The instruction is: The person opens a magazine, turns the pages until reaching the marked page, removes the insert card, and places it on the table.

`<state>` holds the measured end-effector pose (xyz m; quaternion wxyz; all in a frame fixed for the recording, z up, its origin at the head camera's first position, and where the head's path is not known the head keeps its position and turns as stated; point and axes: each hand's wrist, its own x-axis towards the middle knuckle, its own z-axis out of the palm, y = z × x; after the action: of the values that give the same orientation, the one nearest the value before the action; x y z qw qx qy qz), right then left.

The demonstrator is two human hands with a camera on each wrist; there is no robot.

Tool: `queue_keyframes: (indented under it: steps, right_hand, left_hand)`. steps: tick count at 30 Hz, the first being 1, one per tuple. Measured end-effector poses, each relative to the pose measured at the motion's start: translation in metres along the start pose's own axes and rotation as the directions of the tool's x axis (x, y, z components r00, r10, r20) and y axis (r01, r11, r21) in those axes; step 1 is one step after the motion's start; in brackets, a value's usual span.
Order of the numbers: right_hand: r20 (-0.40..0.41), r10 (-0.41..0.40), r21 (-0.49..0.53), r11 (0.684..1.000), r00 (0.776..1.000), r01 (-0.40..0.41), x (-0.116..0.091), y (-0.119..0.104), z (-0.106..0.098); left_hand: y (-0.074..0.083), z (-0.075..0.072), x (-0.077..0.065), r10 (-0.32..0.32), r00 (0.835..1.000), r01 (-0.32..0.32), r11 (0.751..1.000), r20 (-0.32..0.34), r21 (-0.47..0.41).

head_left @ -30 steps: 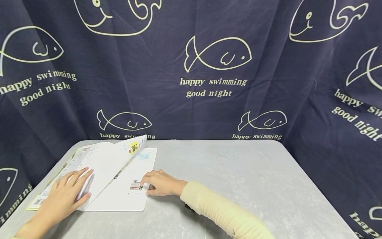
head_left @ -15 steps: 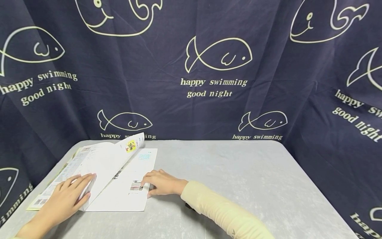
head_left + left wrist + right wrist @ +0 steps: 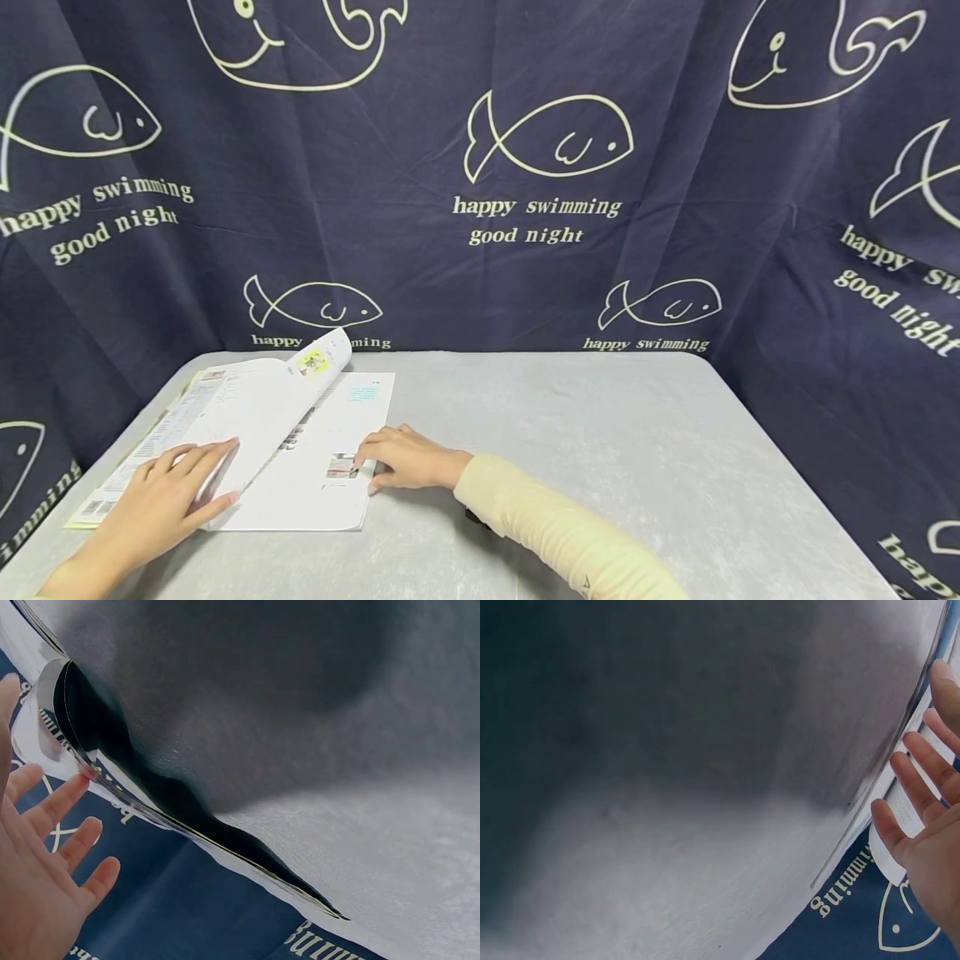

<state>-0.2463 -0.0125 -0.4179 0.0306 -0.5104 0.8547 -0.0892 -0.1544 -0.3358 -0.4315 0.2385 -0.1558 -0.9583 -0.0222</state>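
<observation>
A softcover book with white pages [image 3: 300, 504] lies open on the left part of the table. One loose page [image 3: 311, 362], with a small yellow picture at its top, stands raised and curls over to the left. My left hand [image 3: 165, 496] rests on the left-hand pages, fingers extended, thumb out to the right near the fold. At the right margin my right hand [image 3: 412, 460] touches the page with its fingertips, the thumb right at the paper's edge. Both wrist views show relaxed, extended fingers along the book's edge [image 3: 202, 834].
The grey table [image 3: 600, 467] extends to the right of the book. Dark blue curtain [image 3: 540, 275] with fish drawings and lettering hangs behind and on both sides. A small black item [image 3: 474, 518] shows under the right sleeve [image 3: 540, 517].
The raised page has tipped further left, its top corner moving left and slightly up, uncovering more of the right page. My left fingers have shifted slightly; the right hand has hardly moved.
</observation>
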Motion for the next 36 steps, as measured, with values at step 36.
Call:
queue_keyframes:
  steps: [36]
  right_hand:
    - [-0.122,-0.025,-0.122,0.992,0.992,0.01,0.0051,-0.0011,0.0017]
  left_hand:
    - [-0.0038,0.0034,0.0014,0.137,0.99,-0.137,0.99,-0.032,0.016]
